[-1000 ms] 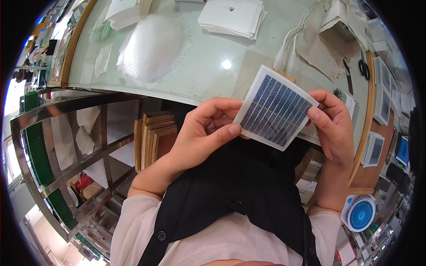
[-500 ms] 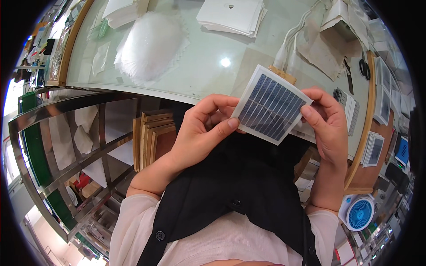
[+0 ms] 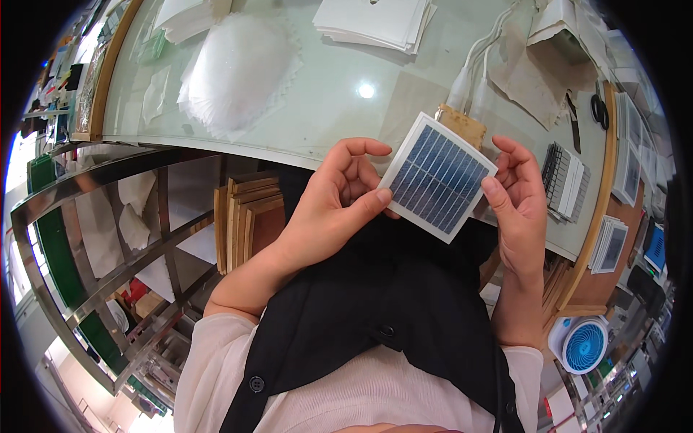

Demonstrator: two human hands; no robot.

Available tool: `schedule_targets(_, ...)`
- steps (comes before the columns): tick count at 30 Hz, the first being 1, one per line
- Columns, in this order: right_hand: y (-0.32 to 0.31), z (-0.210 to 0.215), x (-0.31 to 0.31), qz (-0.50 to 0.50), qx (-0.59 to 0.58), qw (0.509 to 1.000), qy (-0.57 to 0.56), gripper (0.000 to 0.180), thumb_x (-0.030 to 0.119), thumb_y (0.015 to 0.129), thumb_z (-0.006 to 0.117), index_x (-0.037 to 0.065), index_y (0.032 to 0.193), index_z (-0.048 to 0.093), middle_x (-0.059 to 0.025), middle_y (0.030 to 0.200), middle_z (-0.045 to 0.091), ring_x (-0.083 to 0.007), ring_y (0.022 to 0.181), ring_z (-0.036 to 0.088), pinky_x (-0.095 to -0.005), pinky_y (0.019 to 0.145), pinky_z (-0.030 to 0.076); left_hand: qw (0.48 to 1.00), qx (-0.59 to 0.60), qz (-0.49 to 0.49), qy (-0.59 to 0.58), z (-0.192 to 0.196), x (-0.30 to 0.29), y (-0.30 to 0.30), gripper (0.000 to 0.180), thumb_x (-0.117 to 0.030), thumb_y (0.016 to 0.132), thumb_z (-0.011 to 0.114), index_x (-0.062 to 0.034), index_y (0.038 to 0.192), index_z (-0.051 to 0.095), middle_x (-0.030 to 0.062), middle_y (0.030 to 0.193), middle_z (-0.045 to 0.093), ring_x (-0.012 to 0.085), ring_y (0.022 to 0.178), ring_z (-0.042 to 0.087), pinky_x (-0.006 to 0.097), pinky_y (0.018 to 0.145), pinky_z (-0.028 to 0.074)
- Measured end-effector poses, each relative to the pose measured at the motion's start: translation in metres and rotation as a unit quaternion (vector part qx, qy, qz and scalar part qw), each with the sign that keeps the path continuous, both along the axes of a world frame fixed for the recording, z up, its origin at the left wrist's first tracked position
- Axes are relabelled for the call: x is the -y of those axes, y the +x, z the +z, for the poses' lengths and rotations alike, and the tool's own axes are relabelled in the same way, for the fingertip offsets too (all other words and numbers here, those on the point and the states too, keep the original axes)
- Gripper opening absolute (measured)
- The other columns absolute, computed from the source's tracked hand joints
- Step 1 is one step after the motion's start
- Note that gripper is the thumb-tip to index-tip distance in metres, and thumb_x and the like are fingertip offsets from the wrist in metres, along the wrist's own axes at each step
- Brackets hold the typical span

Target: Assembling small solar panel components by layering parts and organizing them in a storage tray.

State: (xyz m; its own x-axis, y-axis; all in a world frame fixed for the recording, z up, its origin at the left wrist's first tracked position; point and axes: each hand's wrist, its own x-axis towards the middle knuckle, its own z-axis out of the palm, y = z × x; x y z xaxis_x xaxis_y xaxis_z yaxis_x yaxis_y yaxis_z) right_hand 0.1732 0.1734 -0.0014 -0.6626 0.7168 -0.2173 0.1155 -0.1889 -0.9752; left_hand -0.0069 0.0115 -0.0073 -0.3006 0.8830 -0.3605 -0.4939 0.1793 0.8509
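Note:
A small square solar panel (image 3: pixel 437 177) with a blue gridded face and white border is held tilted over the near edge of the glass-topped table (image 3: pixel 339 94). My left hand (image 3: pixel 339 202) grips its left edge, thumb on the front, fingers curled behind. My right hand (image 3: pixel 516 206) pinches its right edge with thumb and fingertips. Behind the panel lies a brown block (image 3: pixel 462 124) with two white cables (image 3: pixel 476 68) running away from it.
Stacks of white sheets (image 3: pixel 375 22) and a pile of clear film (image 3: pixel 238 68) lie on the table. More small panels (image 3: pixel 567 180) are stacked at the right, with scissors (image 3: pixel 598 108). Wooden boards (image 3: pixel 245 216) stand below, beside a metal rack (image 3: pixel 108 238). A blue fan (image 3: pixel 581 345) sits lower right.
The panel and both hands have shifted slightly down and turned a little; both hands keep their grip on its edges.

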Motion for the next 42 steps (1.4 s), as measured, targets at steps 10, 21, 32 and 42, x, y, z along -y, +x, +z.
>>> schedule_targets(10,0.001,0.004,-0.004,0.005,0.025,0.997,-0.074,0.040,0.009,0.090,0.064,0.001,0.127,0.049,0.0020,0.097,0.051,-0.0038,0.085,0.049,-0.0171,0.072,0.039,1.000,0.024,-0.012,-0.012,-0.001,0.001,-0.003,0.043,-0.001,0.092,0.060,0.0016,0.129,0.039,0.0015,0.089,0.051,0.0092,0.083,0.060,0.026,0.079,0.053)
schedule_targets(21,0.023,0.012,0.007,-0.051,-0.133,0.983,-0.120,0.015,0.009,0.093,0.059,0.004,0.106,0.053,-0.0005,0.095,0.060,-0.0073,0.087,0.057,-0.0227,0.079,0.047,0.973,-0.146,-0.041,0.174,0.003,0.007,0.010,0.060,0.011,0.086,0.061,-0.0022,0.137,0.034,0.0111,0.101,0.058,0.0175,0.089,0.063,0.028,0.081,0.051)
schedule_targets(32,0.273,0.065,-0.144,-0.280,0.082,0.949,0.117,0.024,0.014,0.098,0.057,0.003,0.119,0.055,-0.0033,0.104,0.065,-0.0089,0.094,0.062,-0.0243,0.084,0.050,0.966,-0.214,-0.009,0.145,0.003,0.014,0.011,0.045,-0.005,0.091,0.063,-0.0008,0.131,0.042,0.0110,0.097,0.060,0.0167,0.078,0.061,0.027,0.073,0.052)
schedule_targets(42,0.228,0.047,-0.178,-0.258,0.352,0.795,0.421,0.028,0.018,0.094,0.063,0.002,0.117,0.062,-0.0036,0.105,0.065,-0.0101,0.096,0.059,-0.0229,0.085,0.046,0.977,-0.179,-0.020,0.116,0.006,0.006,0.013,0.039,0.006,0.090,0.058,-0.0004,0.126,0.045,0.0096,0.095,0.063,0.0142,0.079,0.062,0.027,0.079,0.048)
